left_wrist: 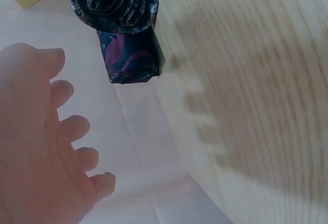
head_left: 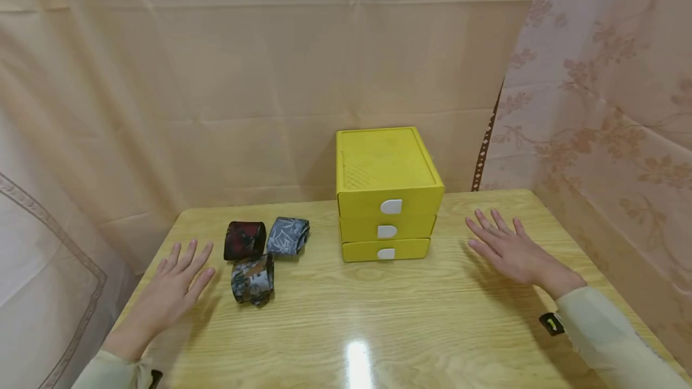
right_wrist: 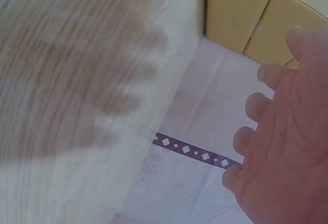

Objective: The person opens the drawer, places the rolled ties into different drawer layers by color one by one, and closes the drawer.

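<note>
Three rolled neckties lie together on the left part of the table: a dark red one (head_left: 245, 241), a grey leaf-patterned one (head_left: 288, 236) and a mottled grey-brown one (head_left: 253, 280). My left hand (head_left: 172, 289) hovers just left of them, fingers spread, holding nothing. In the left wrist view a rolled tie (left_wrist: 114, 3) shows its spiral end beyond that hand. A yellow box (head_left: 390, 197) with three closed drawers and white pull tabs stands at the back, right of the ties. To its right my right hand (head_left: 513, 252) hovers with spread fingers, touching nothing.
The wooden table (head_left: 303, 329) has a bright reflection near its front. Beige curtain (head_left: 243, 77) hangs behind it, and flowered fabric (head_left: 611, 107) closes off the right side. Pale cloth (head_left: 43, 275) hangs at the left.
</note>
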A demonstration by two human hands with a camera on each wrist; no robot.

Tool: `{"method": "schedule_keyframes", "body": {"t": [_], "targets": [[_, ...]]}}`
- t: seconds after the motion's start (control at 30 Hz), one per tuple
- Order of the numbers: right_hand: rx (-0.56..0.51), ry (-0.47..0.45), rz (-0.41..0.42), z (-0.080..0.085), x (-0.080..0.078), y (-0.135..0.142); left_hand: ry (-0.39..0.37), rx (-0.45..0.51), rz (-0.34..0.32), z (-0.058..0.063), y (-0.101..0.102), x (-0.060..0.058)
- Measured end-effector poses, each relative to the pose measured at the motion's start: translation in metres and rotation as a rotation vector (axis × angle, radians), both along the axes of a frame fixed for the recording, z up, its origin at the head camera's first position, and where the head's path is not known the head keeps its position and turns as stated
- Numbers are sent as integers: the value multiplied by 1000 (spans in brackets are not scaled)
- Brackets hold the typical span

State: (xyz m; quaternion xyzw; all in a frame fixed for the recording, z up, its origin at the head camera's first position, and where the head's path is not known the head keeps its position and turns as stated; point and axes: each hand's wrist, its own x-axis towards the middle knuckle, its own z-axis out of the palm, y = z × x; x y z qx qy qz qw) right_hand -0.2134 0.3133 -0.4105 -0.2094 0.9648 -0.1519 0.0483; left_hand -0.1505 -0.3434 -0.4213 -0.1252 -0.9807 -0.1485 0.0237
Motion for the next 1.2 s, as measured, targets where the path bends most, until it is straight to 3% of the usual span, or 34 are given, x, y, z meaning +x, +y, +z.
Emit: {"method": "schedule_keyframes", "body": {"t": [0.67,0.83,1.0,1.2], "targets": [[-15,-103,28,9,-1,6,-27,-99,-45,22,-5,-6],[-118,-143,33,12,-6,7,-20,-111,-56,26,-6,-6],[-284,-243,23,16,-12,9,87,-97,-104,25,-5,-6],[-355,-298,25,23,-13,10,225,-52,-168,22,-1,-10]]}}
